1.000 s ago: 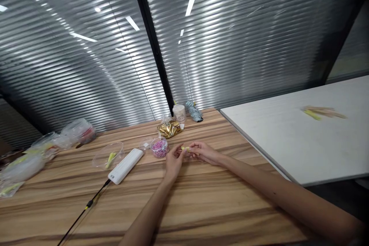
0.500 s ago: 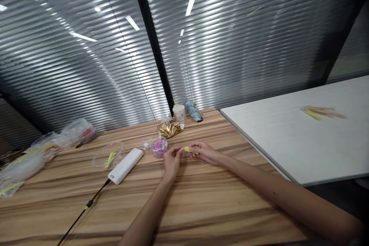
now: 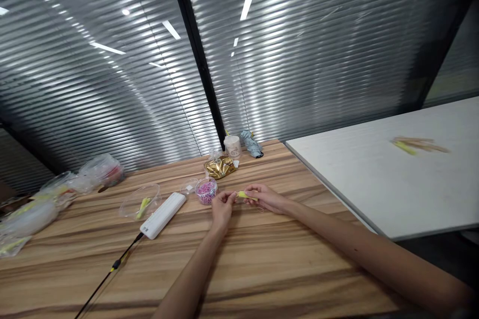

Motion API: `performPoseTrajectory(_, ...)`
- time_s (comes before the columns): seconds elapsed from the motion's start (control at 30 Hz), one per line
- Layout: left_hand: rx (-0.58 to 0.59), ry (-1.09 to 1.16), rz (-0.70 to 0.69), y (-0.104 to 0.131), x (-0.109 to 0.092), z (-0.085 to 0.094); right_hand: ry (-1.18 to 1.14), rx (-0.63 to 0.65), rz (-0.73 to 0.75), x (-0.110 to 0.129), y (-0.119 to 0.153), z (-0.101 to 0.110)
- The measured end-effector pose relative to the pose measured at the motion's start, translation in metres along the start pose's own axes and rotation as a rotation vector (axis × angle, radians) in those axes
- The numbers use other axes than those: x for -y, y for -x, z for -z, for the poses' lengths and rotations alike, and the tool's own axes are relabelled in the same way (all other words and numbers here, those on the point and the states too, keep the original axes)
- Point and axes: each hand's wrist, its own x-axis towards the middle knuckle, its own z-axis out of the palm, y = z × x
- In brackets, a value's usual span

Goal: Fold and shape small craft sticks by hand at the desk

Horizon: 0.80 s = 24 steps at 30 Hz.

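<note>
Between my two hands, just above the wooden table [image 3: 239, 254], is a small yellow strip [image 3: 242, 194] whose exact kind I cannot make out. My right hand [image 3: 264, 197] is closed on its right part. The fingers of my left hand [image 3: 223, 205] pinch at its left end. A thin loop, maybe thread or a band, shows under my right fingers. Close to my left hand stands a clear round tub [image 3: 206, 191] full of small pink and purple pieces. Its clear lid [image 3: 189, 186] lies to the left.
A white power bank [image 3: 163, 215] with a black cable [image 3: 117, 263] lies left of my hands. Beside it, a clear dish [image 3: 129, 206] holds yellow strips [image 3: 142, 207]. Behind stand a gold packet [image 3: 220, 167], a paper cup [image 3: 232, 146] and a blue-grey pouch [image 3: 252, 144]. Thin sticks [image 3: 424, 143] lie on the white table [image 3: 352, 174].
My left fingers have shifted slightly left along the yellow strip, and a bit more of it shows between the hands. My right hand has hardly moved.
</note>
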Motion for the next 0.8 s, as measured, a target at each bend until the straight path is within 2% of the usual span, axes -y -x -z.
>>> performPoseTrajectory(0.5,0.032,0.078,0.096,0.001,0.000,0.001,0.055,0.005,0.000,-0.003,-0.001,0.003)
performPoseTrajectory(0.8,-0.025,-0.089,-0.011,-0.005,0.011,0.002,0.080,-0.011,-0.033,0.005,0.004,-0.004)
